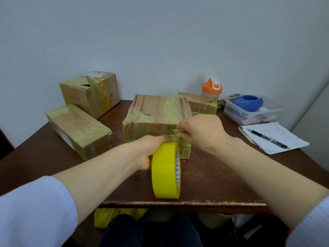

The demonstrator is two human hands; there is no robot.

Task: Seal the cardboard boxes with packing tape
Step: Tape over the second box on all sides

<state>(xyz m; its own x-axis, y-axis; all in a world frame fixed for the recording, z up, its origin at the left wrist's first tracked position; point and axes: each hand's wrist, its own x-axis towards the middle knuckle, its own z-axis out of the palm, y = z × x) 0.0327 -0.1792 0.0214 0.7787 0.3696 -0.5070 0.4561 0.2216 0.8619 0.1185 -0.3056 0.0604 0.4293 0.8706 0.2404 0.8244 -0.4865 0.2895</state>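
A big roll of yellow packing tape (166, 171) stands on edge near the table's front, just before a taped cardboard box (156, 118) in the middle. My left hand (148, 151) grips the roll from its left side, thumb at the top. My right hand (199, 132) pinches the loose end of the tape (175, 132) pulled a short way off the roll, against the box's front right corner. A long flat box (78, 130) lies to the left, a taller box (90, 93) stands behind it, and another box (201, 103) sits at the back right.
The brown table (213, 175) has a worn front edge. At the right lie a notepad (274, 138) with a pen (268, 139), a clear plastic tub (249, 113) holding a blue object, and an orange-lidded shaker bottle (211, 88). A wall stands close behind.
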